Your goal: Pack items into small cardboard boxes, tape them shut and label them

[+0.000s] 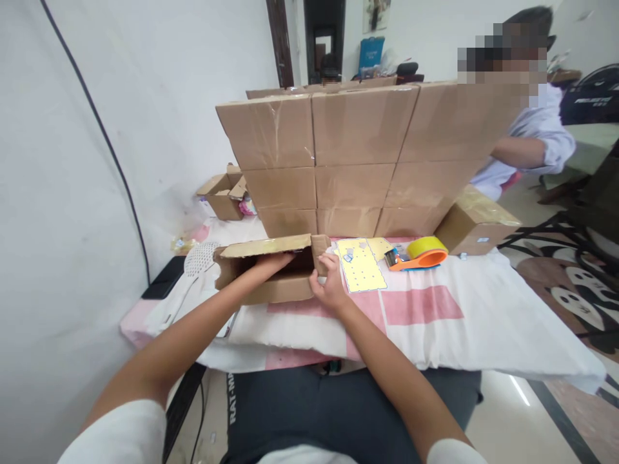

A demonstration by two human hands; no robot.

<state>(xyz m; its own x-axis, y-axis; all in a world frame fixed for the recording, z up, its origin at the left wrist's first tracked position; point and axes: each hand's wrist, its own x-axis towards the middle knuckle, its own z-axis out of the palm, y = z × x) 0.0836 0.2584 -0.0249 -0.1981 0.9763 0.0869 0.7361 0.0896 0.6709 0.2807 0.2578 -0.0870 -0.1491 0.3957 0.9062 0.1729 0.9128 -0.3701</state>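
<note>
An opened cardboard box (280, 294) lies in front of me on the cloth-covered table, its flaps folded out. My left hand (275, 263) reaches inside it; the fingers are hidden by the upper flap and the box's shadow. At the box's right end, my right hand (331, 283) grips the edge of the cardboard with thumb and bent fingers. Just right of that hand lies a yellow patterned sheet (362, 267). Beyond the sheet rests an orange tape dispenser (425, 260) with a roll of yellow tape.
Stacked taped cartons (355, 187) form a wall behind the box. A single carton (478, 225) stands at right, a small open carton (225, 203) at back left. A white perforated object (200, 259) and a black phone-like slab (167, 278) lie at left. Another person (527, 135) stands behind.
</note>
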